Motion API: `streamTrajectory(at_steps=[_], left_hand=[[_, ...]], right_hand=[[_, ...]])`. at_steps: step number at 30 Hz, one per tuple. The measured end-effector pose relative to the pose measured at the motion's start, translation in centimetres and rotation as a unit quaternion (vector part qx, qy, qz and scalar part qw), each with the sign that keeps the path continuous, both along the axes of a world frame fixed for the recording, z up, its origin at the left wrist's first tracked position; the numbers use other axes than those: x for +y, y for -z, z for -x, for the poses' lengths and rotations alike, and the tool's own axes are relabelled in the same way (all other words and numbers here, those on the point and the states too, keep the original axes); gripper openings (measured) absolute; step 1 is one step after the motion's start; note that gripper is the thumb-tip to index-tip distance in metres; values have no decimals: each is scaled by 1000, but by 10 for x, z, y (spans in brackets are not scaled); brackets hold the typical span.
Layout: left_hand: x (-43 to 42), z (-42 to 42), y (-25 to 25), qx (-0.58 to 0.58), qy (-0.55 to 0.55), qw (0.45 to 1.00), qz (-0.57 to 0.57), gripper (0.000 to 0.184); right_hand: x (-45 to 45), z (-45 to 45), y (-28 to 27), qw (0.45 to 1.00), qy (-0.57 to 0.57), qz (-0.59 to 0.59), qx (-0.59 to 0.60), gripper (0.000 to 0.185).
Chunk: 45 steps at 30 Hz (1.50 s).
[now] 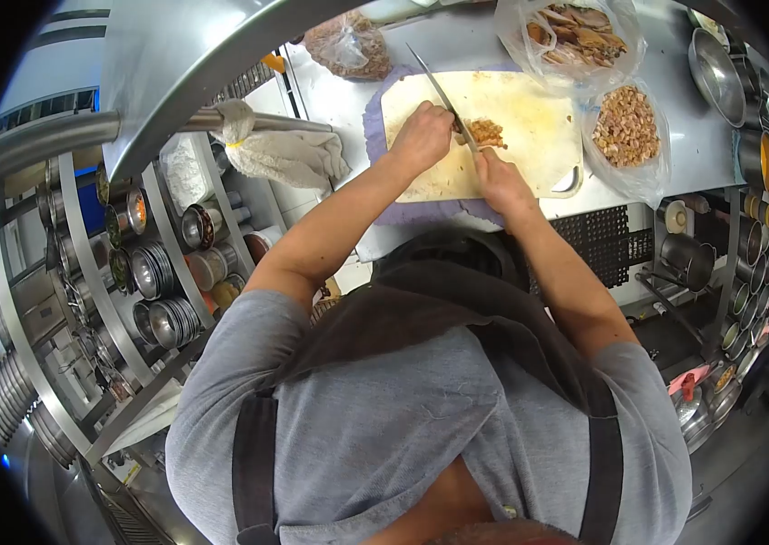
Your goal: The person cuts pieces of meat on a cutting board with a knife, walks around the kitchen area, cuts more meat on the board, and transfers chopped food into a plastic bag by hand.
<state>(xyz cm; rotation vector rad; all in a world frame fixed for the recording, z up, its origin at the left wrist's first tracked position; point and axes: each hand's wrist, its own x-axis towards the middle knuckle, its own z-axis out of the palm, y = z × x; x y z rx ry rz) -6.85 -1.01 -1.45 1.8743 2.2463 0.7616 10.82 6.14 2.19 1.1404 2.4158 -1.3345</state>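
A cream cutting board [530, 109] lies on a purple cloth [393, 213] on the steel counter. My right hand [501, 184] is closed round the handle of a long knife [439, 88], whose blade points away to the upper left. My left hand [424, 136] rests on the board just left of the blade, fingers curled; whatever they hold is mostly hidden. Chopped brown pieces [488, 133] lie in a small pile right of the blade. Beside the board's right edge sits a clear bag of diced pieces [626, 126].
An open bag of brown slices [584, 36] lies beyond the board, and a tied bag [348, 45] at its upper left. A cloth [271, 156] hangs on a rail at left. Metal bowls [719, 76] stand at the counter's right end.
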Motion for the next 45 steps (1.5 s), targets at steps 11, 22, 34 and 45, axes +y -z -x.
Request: streamTrajectory(at_steps=[11, 22, 34, 45], left_hand=[[-7, 9, -10, 9, -18, 1000, 15, 10], [15, 66, -2, 61, -153, 983, 79, 35], [-12, 56, -9, 7, -121, 987, 103, 31], [-36, 35, -8, -38, -150, 985, 70, 29]], right_hand=[[11, 21, 19, 995, 24, -39, 90, 42], [2, -6, 3, 998, 32, 39, 23, 38], [-11, -39, 15, 997, -5, -55, 54, 36], [-11, -59, 15, 997, -34, -57, 50, 35]])
